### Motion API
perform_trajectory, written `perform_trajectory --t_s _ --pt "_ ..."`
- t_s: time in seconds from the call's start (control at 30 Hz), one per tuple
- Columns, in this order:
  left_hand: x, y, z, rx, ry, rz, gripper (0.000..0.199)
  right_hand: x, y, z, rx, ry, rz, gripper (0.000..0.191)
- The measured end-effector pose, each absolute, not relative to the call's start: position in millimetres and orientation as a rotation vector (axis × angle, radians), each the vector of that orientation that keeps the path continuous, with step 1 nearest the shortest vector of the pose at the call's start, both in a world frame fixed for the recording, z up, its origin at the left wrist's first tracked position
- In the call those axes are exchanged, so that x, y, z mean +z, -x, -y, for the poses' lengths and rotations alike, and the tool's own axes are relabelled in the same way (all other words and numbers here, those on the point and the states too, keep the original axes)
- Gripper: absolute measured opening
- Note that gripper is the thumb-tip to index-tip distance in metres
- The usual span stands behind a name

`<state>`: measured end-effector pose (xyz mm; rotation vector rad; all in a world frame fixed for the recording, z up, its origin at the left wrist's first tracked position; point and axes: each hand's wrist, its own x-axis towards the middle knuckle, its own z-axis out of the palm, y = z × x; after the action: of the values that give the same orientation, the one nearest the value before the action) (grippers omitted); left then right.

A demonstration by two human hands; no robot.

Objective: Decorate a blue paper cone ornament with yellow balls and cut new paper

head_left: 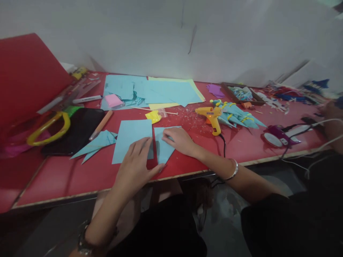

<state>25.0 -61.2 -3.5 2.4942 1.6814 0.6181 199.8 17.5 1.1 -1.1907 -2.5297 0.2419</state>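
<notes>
My left hand (135, 166) lies with fingers spread over the lower right part of a light blue paper sheet (132, 134); its thumb reaches toward the near edge of a second, smaller blue paper (161, 151). That smaller paper has a slanted right edge. My right hand (180, 140) rests on its upper right part, fingers curled and closed against the paper; the fingertips are partly hidden. Left of the sheet lies a folded blue paper piece with pointed ends (98, 142). A yellow glue gun (210, 116) with a lit orange light lies beyond my right hand.
Blue folded cones with yellow trim (235, 114) lie right of the glue gun. Behind are blue sheets (171, 91), a yellow packet (153, 116) and a thin stick. A black tablet-like slab (77, 128), a knife-like tool (101, 125) and yellow-handled scissors (49, 128) are left. Cables trail right.
</notes>
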Motion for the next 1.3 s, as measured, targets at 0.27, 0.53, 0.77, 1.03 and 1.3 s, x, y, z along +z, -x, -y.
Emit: perform_trajectory --t_s 0.27,0.53,0.77,1.03,1.3 --pt "-1 -25 62 0.534 -2.548 -1.663 0.056 0 -200 -18 0.214 1.185 2.535 0.017" --pt "-1 -25 63 0.532 -2.590 -1.596 0.049 0 -199 -17 0.200 1.223 2.526 0.017" --pt "6 -28 63 0.374 -2.676 -1.455 0.032 1 -197 -16 0.172 1.247 2.542 0.016" --pt "11 -21 60 0.225 -2.641 -1.455 0.041 2 -197 -15 0.168 1.255 2.541 0.016" --pt "10 -15 55 0.156 -2.656 -1.393 0.049 2 -197 -15 0.201 1.265 2.516 0.016"
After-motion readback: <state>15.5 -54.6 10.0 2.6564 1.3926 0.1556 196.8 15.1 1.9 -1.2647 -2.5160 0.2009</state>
